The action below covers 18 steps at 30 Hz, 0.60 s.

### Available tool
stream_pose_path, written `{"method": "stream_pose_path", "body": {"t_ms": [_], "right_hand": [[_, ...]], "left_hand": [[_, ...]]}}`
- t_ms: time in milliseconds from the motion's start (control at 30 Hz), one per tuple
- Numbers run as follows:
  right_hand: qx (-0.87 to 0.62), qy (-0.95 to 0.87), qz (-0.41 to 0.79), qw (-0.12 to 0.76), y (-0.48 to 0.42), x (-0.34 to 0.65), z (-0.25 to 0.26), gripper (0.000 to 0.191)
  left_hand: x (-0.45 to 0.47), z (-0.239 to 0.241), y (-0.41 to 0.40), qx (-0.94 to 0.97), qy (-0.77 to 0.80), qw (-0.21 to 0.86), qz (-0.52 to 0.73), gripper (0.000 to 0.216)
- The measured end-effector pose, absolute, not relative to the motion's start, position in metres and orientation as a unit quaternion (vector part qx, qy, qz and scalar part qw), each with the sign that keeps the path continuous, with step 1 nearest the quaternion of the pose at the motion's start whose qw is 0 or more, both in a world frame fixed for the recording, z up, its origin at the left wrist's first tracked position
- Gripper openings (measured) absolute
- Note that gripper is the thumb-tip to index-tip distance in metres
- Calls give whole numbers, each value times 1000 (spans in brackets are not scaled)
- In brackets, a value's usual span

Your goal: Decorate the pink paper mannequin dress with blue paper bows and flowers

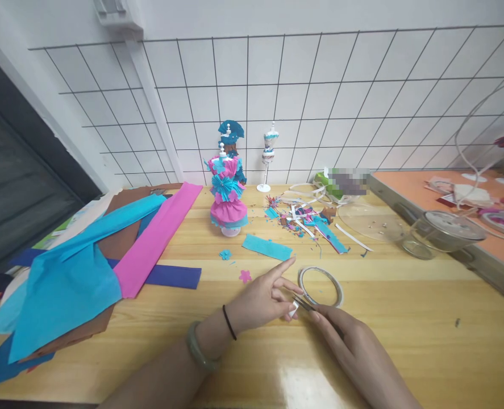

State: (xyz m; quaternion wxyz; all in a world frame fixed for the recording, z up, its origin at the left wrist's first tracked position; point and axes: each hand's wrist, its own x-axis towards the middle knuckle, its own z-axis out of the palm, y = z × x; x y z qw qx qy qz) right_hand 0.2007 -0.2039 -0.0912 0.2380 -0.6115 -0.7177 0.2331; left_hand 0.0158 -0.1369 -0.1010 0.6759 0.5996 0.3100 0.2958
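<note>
My left hand (258, 301) pinches a small white piece (293, 309) between thumb and fingers, its index finger stretched out. Dark tweezers (305, 304) are in my right hand (349, 335), their tips at the white piece. Just beyond lies a roll of narrow tape (340, 294), flat on the table. A pink paper flower (245, 276), a blue paper flower (225, 254) and a blue paper strip (266, 247) lie past my left hand. Behind them stands a small dress form (228, 213) wearing a pink and blue paper dress.
Coloured paper sheets (73, 284) are piled on the left. Paper scraps (305, 218) lie at the back, near a white-stand dress form (270, 153). A clear container (452, 227) is on the right, by an orange surface (422, 190). A tiled wall (277, 62) rises behind.
</note>
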Motion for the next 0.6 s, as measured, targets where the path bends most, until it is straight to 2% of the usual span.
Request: {"method": "stream_pose_path", "body": {"t_ms": [233,600], "right_hand": [[-604,-720,229,251,-204,201,-91,32],[-634,-691,280,205,-205,201,-89,37]], "left_hand": [[16,-102,-137,598,308,678,296,81],[16,-99,-137,600,312,676,292,80]]}}
